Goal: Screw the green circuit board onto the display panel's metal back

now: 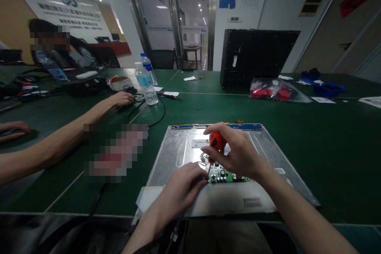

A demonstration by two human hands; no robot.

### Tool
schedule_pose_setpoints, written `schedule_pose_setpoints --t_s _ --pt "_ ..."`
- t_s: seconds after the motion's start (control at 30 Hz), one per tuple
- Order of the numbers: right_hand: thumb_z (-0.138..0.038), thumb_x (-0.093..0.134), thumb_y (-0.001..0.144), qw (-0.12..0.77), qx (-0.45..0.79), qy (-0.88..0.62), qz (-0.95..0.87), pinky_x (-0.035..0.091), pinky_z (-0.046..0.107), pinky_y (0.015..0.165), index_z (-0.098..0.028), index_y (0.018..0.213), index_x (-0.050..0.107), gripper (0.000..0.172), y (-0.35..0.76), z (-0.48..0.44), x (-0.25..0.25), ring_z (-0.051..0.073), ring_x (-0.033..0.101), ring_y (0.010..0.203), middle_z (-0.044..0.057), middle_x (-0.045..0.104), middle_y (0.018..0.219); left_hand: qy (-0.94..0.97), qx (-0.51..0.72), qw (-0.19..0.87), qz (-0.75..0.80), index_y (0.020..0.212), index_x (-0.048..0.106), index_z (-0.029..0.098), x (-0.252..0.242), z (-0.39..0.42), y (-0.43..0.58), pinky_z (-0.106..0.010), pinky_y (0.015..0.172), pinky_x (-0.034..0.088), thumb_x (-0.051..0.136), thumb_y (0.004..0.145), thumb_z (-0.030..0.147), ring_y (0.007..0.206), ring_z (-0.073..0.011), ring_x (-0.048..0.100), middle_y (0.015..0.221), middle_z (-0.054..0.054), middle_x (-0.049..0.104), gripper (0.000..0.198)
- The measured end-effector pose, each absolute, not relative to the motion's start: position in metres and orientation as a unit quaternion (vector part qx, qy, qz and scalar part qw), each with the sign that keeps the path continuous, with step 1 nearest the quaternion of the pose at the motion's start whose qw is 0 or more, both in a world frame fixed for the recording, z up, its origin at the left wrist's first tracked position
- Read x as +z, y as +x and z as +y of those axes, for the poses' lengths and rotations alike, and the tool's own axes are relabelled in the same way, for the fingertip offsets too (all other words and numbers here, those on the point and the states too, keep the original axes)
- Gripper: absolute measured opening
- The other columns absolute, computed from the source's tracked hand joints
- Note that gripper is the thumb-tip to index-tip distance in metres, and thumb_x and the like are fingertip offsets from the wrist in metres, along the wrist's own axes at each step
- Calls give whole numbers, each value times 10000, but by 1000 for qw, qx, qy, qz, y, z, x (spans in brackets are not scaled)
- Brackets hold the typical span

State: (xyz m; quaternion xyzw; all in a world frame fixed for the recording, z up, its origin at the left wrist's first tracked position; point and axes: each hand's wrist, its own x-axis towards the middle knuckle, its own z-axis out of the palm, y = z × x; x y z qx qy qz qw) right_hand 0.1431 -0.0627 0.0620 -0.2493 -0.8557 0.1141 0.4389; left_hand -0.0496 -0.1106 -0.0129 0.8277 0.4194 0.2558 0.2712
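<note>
My right hand (238, 149) is closed around the orange-and-black handle of a screwdriver (216, 141), held upright with its shaft pointing down. The shaft meets the left end of a green circuit board (226, 177), which lies on a silver metal panel (268, 166), apparently the back of a display. My left hand (189, 180) rests on the panel, its fingers bent and close together at the board's left end, beside the screwdriver's tip. What those fingertips pinch, if anything, is hidden. A blue strip board (196, 127) runs along the panel's far edge.
A co-worker's arm and hand (123, 98) reach in from the left, near a water bottle (146, 83) and cables. Another hand (14, 128) rests at the left edge. A black monitor housing (258, 57) and a bag of red parts (275, 90) stand behind, with blue trays (329, 88) beyond.
</note>
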Motion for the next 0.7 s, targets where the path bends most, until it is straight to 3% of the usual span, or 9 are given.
schedule_pose_setpoints --t_s 0.7 --pt "-315 583 909 441 130 -300 -836 447 261 573 -193 1021 506 183 158 -59 67 101 567 529 -47 595 667 826 253 275 421 934 626 197 -14 -110 -50 -302 762 449 503 911 134 870 -192 595 925 -46 663 141"
